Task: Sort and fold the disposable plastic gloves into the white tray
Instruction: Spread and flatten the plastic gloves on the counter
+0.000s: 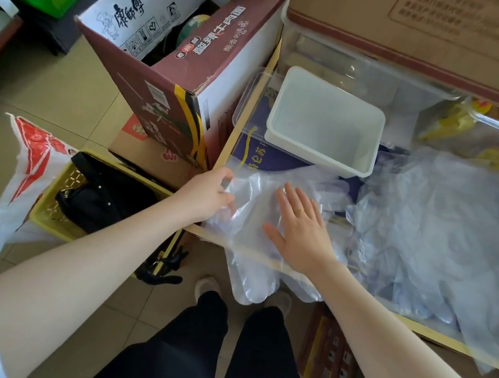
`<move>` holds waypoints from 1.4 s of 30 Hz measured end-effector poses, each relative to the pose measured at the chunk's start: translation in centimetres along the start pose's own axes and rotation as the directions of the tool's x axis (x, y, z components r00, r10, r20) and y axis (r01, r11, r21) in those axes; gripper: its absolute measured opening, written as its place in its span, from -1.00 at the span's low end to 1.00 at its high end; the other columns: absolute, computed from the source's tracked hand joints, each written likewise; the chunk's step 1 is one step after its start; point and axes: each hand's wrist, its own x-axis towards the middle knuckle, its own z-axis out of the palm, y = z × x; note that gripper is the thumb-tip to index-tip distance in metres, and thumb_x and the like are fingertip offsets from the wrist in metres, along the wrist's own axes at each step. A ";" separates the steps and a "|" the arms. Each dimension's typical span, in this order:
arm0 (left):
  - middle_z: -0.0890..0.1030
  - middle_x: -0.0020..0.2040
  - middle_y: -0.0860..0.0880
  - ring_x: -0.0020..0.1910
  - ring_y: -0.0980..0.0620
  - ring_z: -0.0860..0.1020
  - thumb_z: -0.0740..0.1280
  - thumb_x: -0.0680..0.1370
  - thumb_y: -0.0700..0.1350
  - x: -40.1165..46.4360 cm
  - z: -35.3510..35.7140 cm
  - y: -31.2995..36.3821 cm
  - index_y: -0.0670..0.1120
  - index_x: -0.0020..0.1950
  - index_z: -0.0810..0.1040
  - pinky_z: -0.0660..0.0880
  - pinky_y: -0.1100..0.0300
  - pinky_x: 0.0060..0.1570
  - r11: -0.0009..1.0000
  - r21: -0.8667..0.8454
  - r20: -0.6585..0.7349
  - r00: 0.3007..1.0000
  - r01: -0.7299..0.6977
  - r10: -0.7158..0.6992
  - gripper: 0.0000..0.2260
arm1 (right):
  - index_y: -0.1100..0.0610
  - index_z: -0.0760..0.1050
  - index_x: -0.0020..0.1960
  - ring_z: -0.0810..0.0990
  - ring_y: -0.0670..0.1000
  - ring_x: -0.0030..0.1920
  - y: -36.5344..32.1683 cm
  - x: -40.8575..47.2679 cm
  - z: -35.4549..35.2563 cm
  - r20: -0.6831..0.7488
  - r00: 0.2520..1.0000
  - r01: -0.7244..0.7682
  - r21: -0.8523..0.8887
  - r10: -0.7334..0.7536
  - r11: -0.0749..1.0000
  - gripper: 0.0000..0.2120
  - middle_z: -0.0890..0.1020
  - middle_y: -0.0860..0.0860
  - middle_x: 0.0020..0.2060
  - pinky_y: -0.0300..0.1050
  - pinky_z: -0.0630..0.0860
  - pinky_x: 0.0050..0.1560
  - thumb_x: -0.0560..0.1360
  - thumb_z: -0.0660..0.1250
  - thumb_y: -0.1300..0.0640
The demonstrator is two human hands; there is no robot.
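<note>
A clear plastic glove (248, 221) lies flat on the near left corner of the table, its fingers hanging over the front edge. My left hand (208, 193) pinches the glove's left edge. My right hand (302, 230) lies flat on the glove with straight, spread fingers, pressing it down. The white tray (369, 149) stands just behind the glove and looks empty. A large heap of loose clear gloves (449, 240) covers the table to the right of my right hand.
An open maroon noodle carton (196, 59) stands left of the table. A brown cardboard box (414, 25) on clear plastic containers sits behind the tray. On the floor are a yellow crate (51, 213) holding a black bag and a white-and-red plastic bag (13, 184).
</note>
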 end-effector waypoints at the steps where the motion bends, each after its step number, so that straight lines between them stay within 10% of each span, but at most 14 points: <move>1: 0.54 0.12 -0.06 0.07 -0.02 0.51 0.22 0.59 -0.19 0.1 0.1 0.0 -0.06 0.41 0.27 0.45 0.16 0.02 1.000 -0.010 -0.008 1.000 -0.011 0.011 -0.61 | 0.09 -0.17 0.54 -0.20 0.07 0.52 0.0 0.2 0.1 -0.015 1.000 0.002 -0.031 -0.002 1.000 -0.35 -0.13 0.05 0.53 -0.03 -0.29 0.45 0.60 -0.03 -0.18; 8: 0.51 0.18 -0.10 0.02 -0.02 0.53 0.22 0.56 -0.26 -0.4 0.5 -1.3 0.02 0.51 0.05 0.46 0.14 -0.03 0.987 0.125 -0.137 0.984 -0.096 0.113 -0.41 | 0.04 -0.28 0.52 -0.27 0.07 0.51 1.4 1.4 1.5 0.028 0.999 -0.039 -0.079 0.041 0.996 -0.28 -0.24 0.02 0.52 -0.02 -0.29 0.45 0.56 -0.05 -0.28; 11: 0.28 0.42 -0.21 0.29 -0.23 0.37 0.35 0.43 -0.30 -0.6 1.0 -1.5 -0.15 0.49 0.17 0.39 -0.08 0.19 0.727 0.619 -0.192 0.839 -0.299 0.508 -0.34 | -0.01 -0.29 0.52 -0.26 0.09 0.51 1.9 1.6 2.3 0.009 0.999 -0.032 -0.112 0.033 0.993 -0.25 -0.24 0.00 0.52 0.00 -0.30 0.44 0.50 -0.16 -0.37; 14: 0.00 0.54 -0.21 0.50 -0.19 0.05 0.31 0.53 -0.04 0.0 2.1 -0.9 -0.17 0.50 0.15 0.08 -0.05 0.43 0.520 0.723 0.165 0.844 -0.455 0.510 -0.39 | -0.03 -0.26 0.52 -0.23 0.10 0.52 2.1 2.0 2.7 -0.016 1.000 -0.017 -0.130 0.015 0.991 -0.20 -0.20 0.00 0.52 0.00 -0.28 0.44 0.39 -0.29 -0.40; 17: -0.21 0.54 -0.12 0.52 -0.08 -0.18 0.21 0.53 0.21 0.9 3.3 -0.7 -0.06 0.54 -0.10 -0.08 0.03 0.46 0.536 0.746 0.294 0.918 -0.395 0.268 -0.25 | 0.00 -0.17 0.53 -0.15 0.11 0.52 2.5 2.3 2.5 -0.021 1.000 0.006 -0.143 -0.009 0.990 -0.16 -0.11 0.02 0.53 0.03 -0.20 0.46 0.37 -0.27 -0.41; 26: -0.28 0.52 -0.17 0.50 -0.16 -0.25 0.17 0.48 0.33 1.0 4.3 -0.6 -0.03 0.53 -0.22 -0.11 0.00 0.46 0.565 0.783 0.193 0.965 -0.260 0.178 -0.16 | 0.14 -0.02 0.53 0.03 0.10 0.51 6.3 0.0 0.3 -0.039 0.991 -0.130 -0.068 0.127 0.989 -0.40 -0.01 0.06 0.53 0.01 0.05 0.45 0.60 0.03 -0.11; 30: -0.26 0.52 -0.22 0.50 -0.22 -0.22 0.09 0.42 0.44 0.5 5.3 0.8 -0.08 0.53 -0.22 -0.11 -0.07 0.45 0.614 0.772 0.125 0.987 -0.160 0.101 -0.08 | 0.20 0.48 0.20 0.57 0.22 0.09 7.4 -3.7 -1.3 -0.307 0.951 0.058 0.062 -0.037 0.996 -0.64 0.51 0.14 0.24 0.02 0.54 -0.12 0.55 0.09 0.05; 33: -0.27 0.52 -0.19 0.51 -0.19 -0.20 0.09 0.43 0.43 -0.3 6.4 2.3 -0.09 0.53 -0.21 -0.10 -0.04 0.45 0.703 0.698 0.084 0.990 -0.137 0.110 -0.08 | 0.23 0.40 0.28 0.46 0.28 0.16 11.1 -5.3 -1.3 -0.364 0.883 -0.230 0.213 0.296 0.950 -0.66 0.44 0.17 0.29 0.11 0.43 0.06 0.57 0.18 0.10; 37: -0.07 0.55 -0.11 0.52 -0.09 -0.06 0.15 0.55 0.21 -0.5 8.1 6.0 -0.07 0.51 0.13 -0.02 0.07 0.45 0.733 0.593 0.092 0.932 -0.335 0.351 -0.38 | 0.24 0.21 0.42 0.26 0.26 0.35 16.7 -6.3 -1.2 -0.124 0.743 -0.606 0.295 0.658 0.739 -0.45 0.25 0.20 0.42 0.13 0.26 0.26 0.54 0.25 0.01; 42: 0.26 0.45 -0.11 0.45 -0.07 0.16 0.25 0.57 -0.05 0.6 11.5 10.6 -0.13 0.31 0.45 0.11 0.13 0.40 0.807 0.409 0.057 0.895 -0.426 0.443 -0.66 | 0.23 0.48 0.07 0.46 0.24 0.06 20.5 -6.9 -1.3 -0.144 0.797 -0.540 0.263 0.586 0.800 -0.80 0.46 0.19 0.10 0.01 0.38 -0.09 0.53 0.21 0.15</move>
